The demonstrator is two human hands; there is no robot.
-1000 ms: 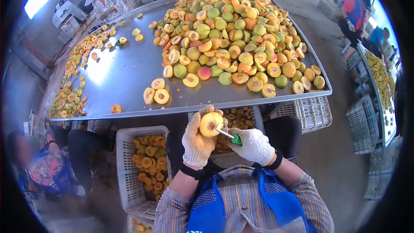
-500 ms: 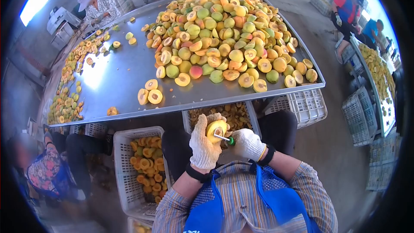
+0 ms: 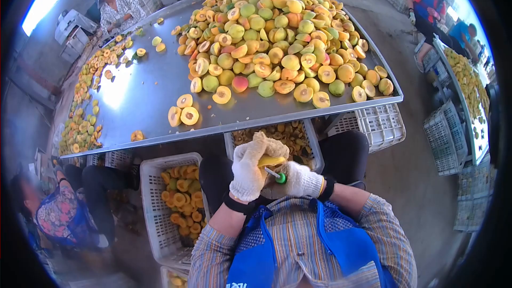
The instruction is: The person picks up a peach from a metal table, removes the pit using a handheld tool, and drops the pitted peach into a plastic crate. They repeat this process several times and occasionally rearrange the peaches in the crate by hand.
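Observation:
A gloved left hand, my left hand [image 3: 249,169], curls its fingers around a yellow peach half [image 3: 272,161], held above the crate between my knees. Now its cut face is mostly turned out of sight. From the right, my right hand [image 3: 303,180], also gloved, grips a small pitting tool [image 3: 280,178] with a green handle and thin metal shaft. The shaft points left, its tip right by the lower edge of the peach half. Under the hands, a crate [image 3: 314,152] contains fruit pieces.
Ahead stands a metal table [image 3: 144,93] with a large heap of peach halves [image 3: 277,42]. To my left, a white crate [image 3: 152,224] has pitted halves in it. Co-workers sit at the far side and at left; others work at a second table [image 3: 463,82].
The peach half has tilted in my left hand, its cut face and pit turning out of view. My left fingers have closed further over it. The tool stays in my right hand.

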